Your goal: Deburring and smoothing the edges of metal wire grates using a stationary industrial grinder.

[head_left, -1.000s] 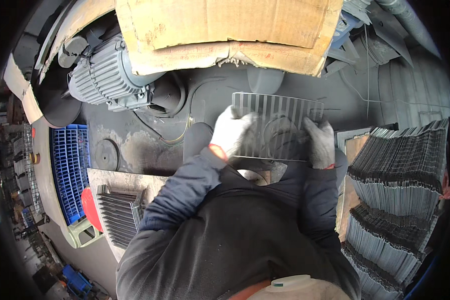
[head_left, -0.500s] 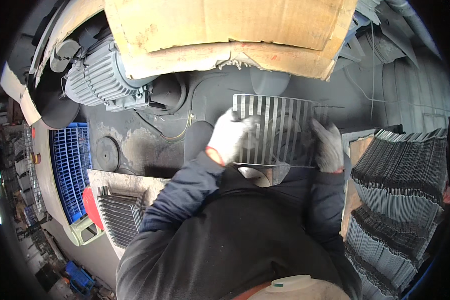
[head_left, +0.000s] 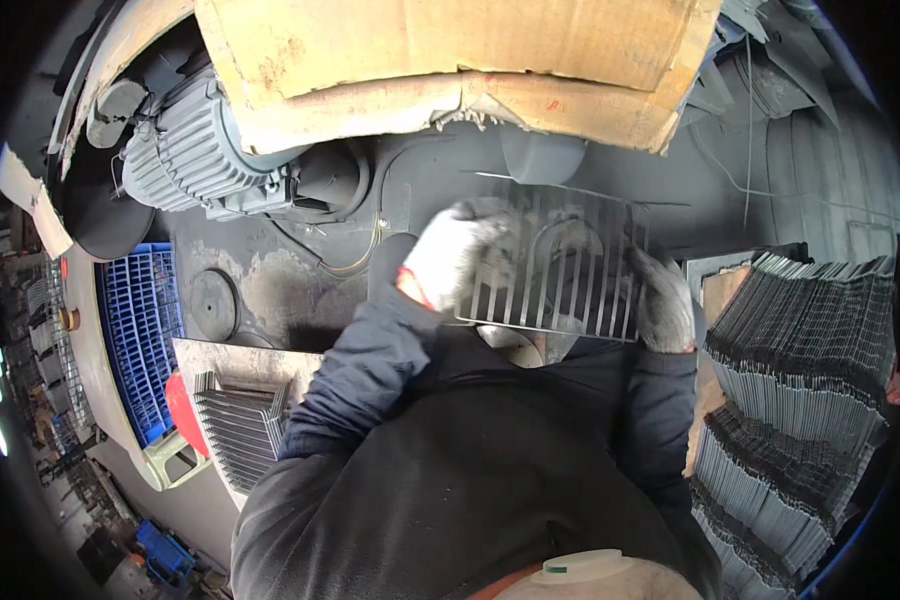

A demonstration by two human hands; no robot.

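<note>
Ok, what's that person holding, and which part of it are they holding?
A slatted metal grate, by its two opposite sides: the left grip is on its left side, the right grip on its right.

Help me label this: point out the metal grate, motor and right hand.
Metal grate [head_left: 543,268], head view: middle of its barred face.
Motor [head_left: 188,147], head view: its ribbed casing.
Right hand [head_left: 664,305], head view: middle of the glove.

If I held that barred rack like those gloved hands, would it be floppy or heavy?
The barred rack would probably feel stiff: its bars look straight between the left hand and right hand. It may be light for its size, since there are gaps between bars. It likely wouldn't roll, being flat.
</note>
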